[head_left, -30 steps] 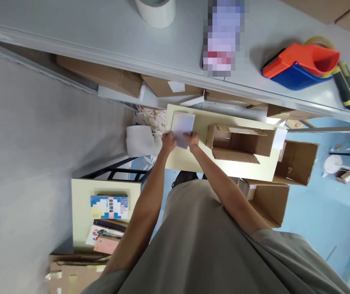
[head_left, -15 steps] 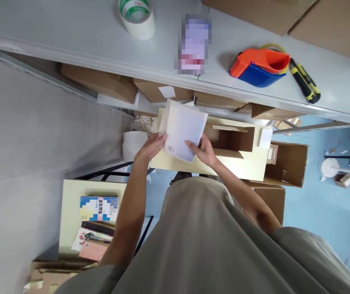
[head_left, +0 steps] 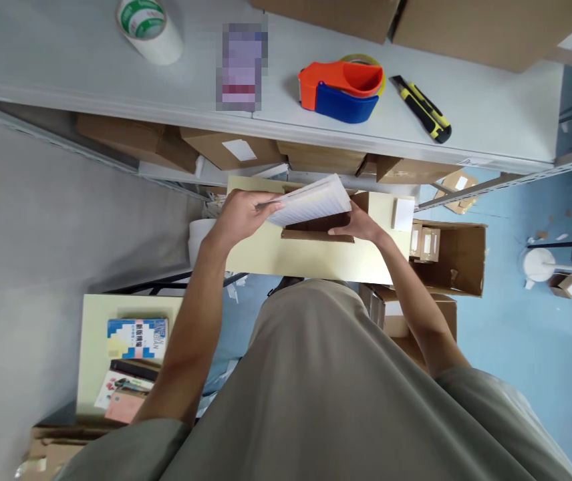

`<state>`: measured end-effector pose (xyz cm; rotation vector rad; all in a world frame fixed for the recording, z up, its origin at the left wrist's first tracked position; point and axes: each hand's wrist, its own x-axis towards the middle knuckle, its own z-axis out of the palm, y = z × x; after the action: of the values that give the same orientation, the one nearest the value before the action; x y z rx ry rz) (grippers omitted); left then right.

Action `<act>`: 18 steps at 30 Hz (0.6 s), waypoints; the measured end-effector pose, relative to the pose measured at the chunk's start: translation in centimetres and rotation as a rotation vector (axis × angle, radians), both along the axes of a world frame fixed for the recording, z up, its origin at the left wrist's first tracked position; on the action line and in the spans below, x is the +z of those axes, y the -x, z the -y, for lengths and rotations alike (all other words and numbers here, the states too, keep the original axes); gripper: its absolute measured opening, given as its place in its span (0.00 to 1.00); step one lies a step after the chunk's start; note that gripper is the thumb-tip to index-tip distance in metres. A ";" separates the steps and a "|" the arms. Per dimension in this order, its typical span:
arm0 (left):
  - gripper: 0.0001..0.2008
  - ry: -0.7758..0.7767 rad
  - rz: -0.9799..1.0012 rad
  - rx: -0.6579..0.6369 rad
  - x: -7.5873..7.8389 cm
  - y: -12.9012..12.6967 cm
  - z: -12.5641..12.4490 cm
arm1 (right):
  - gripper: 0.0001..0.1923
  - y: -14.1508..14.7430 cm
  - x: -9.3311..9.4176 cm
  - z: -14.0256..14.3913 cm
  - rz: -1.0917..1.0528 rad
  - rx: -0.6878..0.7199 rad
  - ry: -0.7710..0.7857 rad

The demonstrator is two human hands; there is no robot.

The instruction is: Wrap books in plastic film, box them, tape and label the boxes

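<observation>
Fingers (head_left: 260, 204) of the left hand (head_left: 238, 214) are curled round the left end of a white padded envelope (head_left: 311, 200), tilted edge-on above the pale bench (head_left: 270, 254). At three o'clock of it the right hand (head_left: 361, 226) grips the envelope's lower right corner, over an open cardboard box (head_left: 316, 230) (mostly hidden). At twelve o'clock, on the grey shelf (head_left: 65, 60), lie a tape roll (head_left: 148, 27), an orange-and-blue tape dispenser (head_left: 341, 87) and a yellow utility knife (head_left: 421, 108).

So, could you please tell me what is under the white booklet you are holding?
An open cardboard box sits on the cream table beneath the booklet, held by both the left hand and right hand. The box's inside is covered.
</observation>
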<state>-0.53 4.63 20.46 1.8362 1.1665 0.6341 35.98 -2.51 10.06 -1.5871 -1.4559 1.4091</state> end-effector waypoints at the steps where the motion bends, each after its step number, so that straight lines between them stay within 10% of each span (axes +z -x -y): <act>1: 0.15 -0.016 -0.059 -0.024 0.4 -0.8 0.2 | 0.60 -0.6 -0.1 -0.5 0.018 0.021 -0.016; 6: 0.12 -0.089 -0.384 -0.112 -0.4 -4.6 0.6 | 0.65 -2.5 0.8 -2.7 0.079 0.111 -0.049; 13: 0.17 -0.071 -0.553 -0.260 -5.3 -9.2 -0.5 | 0.11 -2.1 1.5 -3.9 0.285 0.221 -0.241; 18: 0.17 -0.038 -0.580 -0.314 -7.9 -10.4 -0.9 | 0.15 -0.2 1.5 -3.4 0.657 0.292 -0.215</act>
<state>9.90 5.50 12.56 2.2531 1.1822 -0.0696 36.17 0.88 11.60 -1.8388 -2.2061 0.8475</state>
